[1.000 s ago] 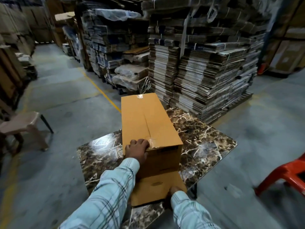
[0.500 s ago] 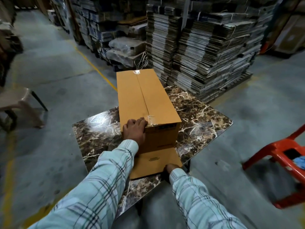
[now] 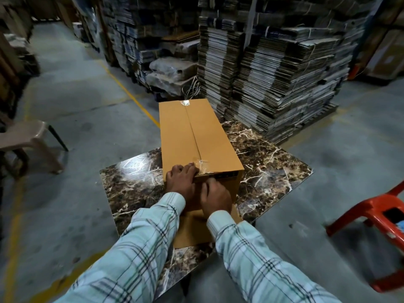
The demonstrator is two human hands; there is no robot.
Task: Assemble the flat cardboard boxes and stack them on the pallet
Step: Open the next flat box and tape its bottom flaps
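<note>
Left hand (image 3: 181, 182) and right hand (image 3: 215, 196) flat on taped cardboard box (image 3: 196, 136), marble table (image 3: 273, 162), label print unreadable

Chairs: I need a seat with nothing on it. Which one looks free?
The beige chair at left; its seat looks bare. The red chair at right holds something blue.

Dim warehouse light overall, corners falling off dark. A bright glare patch sits on the glossy table (image 3: 135, 166). Wide-angle bending at the edges, and the red chair (image 3: 376, 217) smears with blur.
</note>
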